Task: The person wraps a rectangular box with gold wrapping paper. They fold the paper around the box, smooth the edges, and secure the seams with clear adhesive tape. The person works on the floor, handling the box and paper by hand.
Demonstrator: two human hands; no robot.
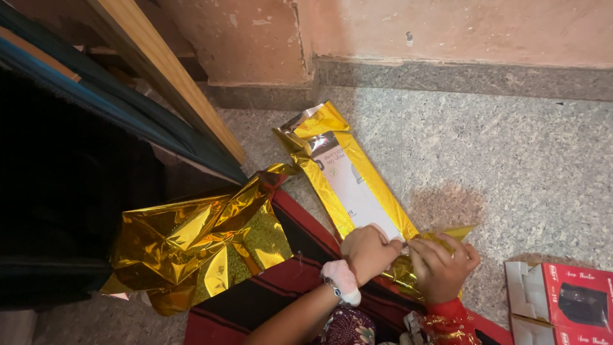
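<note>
Head view, looking down at the floor (511,166) beside a wall. One long box (357,185), white on its upper face, lies on the speckled floor, partly wrapped in gold foil paper (377,185) that runs along both long edges and is folded over the far end. The near end of the box rests under both hands. The left hand (369,250) is closed, fingers (389,245) pinched on the foil at the near edge of the box; the right hand (442,267) meets it from the other side, its fingers curled narrow onto the same crumpled foil. The two hands touch.

Risks, as judged: the foil is thin and already creased, so a hard pull at the pinched point could tear it; the white face is open along the middle, so the two foil edges may fail to meet if the sheet slips sideways; the far-end fold looks loose and could spring open while the near end is worked.

Count: one box; one foil wrap on it; one separate crumpled sheet of gold foil (198,246) lying well to the left, on a red and black striped cloth (274,281); one red carton (568,300) at the lower right, apart from the hands; two hands, one wristband on the left wrist.
</note>
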